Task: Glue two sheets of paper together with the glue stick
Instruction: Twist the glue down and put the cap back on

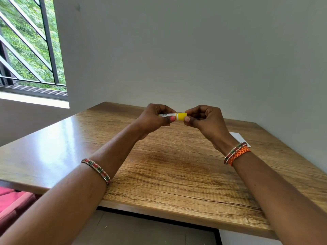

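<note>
I hold a small glue stick (174, 116) level in the air above the far part of the wooden table (159, 165). My left hand (154, 119) grips its white barrel, where a barcode shows. My right hand (203, 119) pinches the yellow cap end with thumb and fingers. The cap sits on the stick. A white sheet of paper (238, 137) lies flat on the table at the right, mostly hidden behind my right wrist. I cannot tell whether it is one sheet or two.
The table stands against a grey wall (177, 50). A barred window (30, 45) is at the far left. Red fabric (12, 200) lies below the table's left edge. Bangles ring both wrists.
</note>
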Demonstrator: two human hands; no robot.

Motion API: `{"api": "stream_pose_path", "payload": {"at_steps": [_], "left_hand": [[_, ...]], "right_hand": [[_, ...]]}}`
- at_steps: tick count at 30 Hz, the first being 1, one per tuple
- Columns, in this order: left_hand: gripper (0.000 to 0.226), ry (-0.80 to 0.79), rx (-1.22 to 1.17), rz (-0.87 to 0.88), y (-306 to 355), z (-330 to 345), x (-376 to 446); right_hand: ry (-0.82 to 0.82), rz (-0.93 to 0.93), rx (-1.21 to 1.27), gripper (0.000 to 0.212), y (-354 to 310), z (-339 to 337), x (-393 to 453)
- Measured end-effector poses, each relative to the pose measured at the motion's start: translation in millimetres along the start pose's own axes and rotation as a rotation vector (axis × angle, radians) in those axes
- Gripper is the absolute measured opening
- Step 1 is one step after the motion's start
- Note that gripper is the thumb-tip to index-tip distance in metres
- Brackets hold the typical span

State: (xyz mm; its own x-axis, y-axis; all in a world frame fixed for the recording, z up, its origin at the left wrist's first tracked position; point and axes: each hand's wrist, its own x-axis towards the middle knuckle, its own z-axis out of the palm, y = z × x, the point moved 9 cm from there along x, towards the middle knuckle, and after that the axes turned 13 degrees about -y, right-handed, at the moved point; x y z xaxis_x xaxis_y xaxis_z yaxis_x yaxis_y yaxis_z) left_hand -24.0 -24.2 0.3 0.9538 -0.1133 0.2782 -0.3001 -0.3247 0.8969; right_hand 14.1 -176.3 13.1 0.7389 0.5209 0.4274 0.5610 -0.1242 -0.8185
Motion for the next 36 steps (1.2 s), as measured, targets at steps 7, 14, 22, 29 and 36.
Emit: {"api": "stream_pose_path", "payload": {"at_steps": [7,14,22,29,36], "left_hand": [[0.023,-0.026,-0.003,-0.013,-4.0,17.6,3.9],[0.021,0.013,0.255,-0.027,-2.8,30.2,7.1],[0.018,0.281,0.413,-0.071,-3.5,43.3,26.6],[0.045,0.238,0.150,-0.156,-34.1,44.1,39.2],[0.049,0.267,0.199,-0.142,-41.7,40.1,43.8]], "right_hand": [[-0.046,-0.030,-0.038,0.017,-1.7,-2.4,0.2],[-0.095,0.063,-0.067,0.009,1.5,-8.2,1.6],[0.113,0.474,-0.962,0.054,29.2,-61.1,-6.7],[-0.295,0.822,-0.948,0.069,100.8,-46.6,-17.1],[-0.365,0.727,-1.021,0.061,83.6,-6.6,-7.3]]}}
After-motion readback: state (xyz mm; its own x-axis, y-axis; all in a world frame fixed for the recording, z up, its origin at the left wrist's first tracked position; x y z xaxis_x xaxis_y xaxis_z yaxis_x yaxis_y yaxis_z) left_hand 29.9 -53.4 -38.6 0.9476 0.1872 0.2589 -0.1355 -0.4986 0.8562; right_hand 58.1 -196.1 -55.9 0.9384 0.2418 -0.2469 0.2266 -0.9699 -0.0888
